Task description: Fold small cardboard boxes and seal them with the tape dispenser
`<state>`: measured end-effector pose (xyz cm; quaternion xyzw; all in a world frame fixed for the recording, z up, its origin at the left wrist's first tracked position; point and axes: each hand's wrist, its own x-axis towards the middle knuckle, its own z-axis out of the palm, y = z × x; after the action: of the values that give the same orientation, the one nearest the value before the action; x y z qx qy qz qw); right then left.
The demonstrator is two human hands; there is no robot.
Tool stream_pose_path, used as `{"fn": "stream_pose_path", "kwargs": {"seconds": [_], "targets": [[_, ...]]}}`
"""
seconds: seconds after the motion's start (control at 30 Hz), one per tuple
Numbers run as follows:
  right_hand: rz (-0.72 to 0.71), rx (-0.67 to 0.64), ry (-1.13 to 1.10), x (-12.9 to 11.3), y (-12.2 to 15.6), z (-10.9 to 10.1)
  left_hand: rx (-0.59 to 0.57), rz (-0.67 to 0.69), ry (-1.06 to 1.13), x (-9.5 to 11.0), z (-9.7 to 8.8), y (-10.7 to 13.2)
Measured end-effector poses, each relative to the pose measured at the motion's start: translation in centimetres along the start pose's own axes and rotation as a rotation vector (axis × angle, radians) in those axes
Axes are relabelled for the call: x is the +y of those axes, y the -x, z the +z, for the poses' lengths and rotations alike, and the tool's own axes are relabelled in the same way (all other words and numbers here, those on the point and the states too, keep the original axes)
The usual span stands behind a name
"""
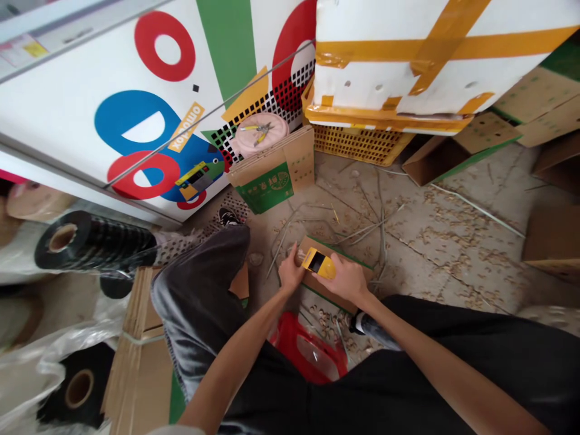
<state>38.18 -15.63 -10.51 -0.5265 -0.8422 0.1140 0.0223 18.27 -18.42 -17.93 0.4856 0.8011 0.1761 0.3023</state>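
A yellow hand-held tool with a black panel (312, 258) sits in my right hand (348, 279), its fingers wrapped round the rear end. Its exact kind is hard to make out. The tool's front end is over the left part of a brown cardboard box (333, 294) with green edges, low between my feet. My left hand (291, 270) grips the left end of this box, close to the tool's front. One of its digits points up; the others are partly hidden. A small clear, shiny bit shows between the left hand and the tool.
Beneath me is a red plastic stool (290, 338). Folded cartons (272, 181) lean on the printed cabinet, with pliers (260, 134) on a pink round thing above. A yellow crate (357, 144) holds a taped white foam box (376, 78). Straps (383, 211) litter the floor. Black film rolls (104, 238) lie left.
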Motion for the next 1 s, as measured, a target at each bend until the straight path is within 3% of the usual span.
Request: {"fn": "stream_pose_path", "kwargs": {"seconds": [0.17, 0.27, 0.5, 0.77, 0.93, 1.0], "targets": [[-0.007, -0.002, -0.005, 0.1, 0.1, 0.0, 0.062, 0.306, -0.216, -0.7, 0.6, 1.0], [0.005, -0.036, 0.005, -0.1, 0.1, -0.2, 0.061, 0.407, -0.304, -1.0, 0.5, 0.9], [0.059, -0.138, 0.018, -1.1, -0.8, -1.7, 0.0, 0.45, -0.327, -1.0, -0.4, 0.7], [0.027, -0.26, 0.042, -0.6, 0.5, -2.1, -0.051, 0.45, -0.33, -1.3, -1.3, 1.0], [0.033, -0.25, 0.038, -0.7, 0.2, -1.9, -0.136, 0.517, -0.132, -1.8, -2.9, -2.2], [0.031, -0.247, 0.031, -0.8, 0.2, -2.0, -0.04, 0.441, 0.015, -0.9, -2.6, -4.2]]}}
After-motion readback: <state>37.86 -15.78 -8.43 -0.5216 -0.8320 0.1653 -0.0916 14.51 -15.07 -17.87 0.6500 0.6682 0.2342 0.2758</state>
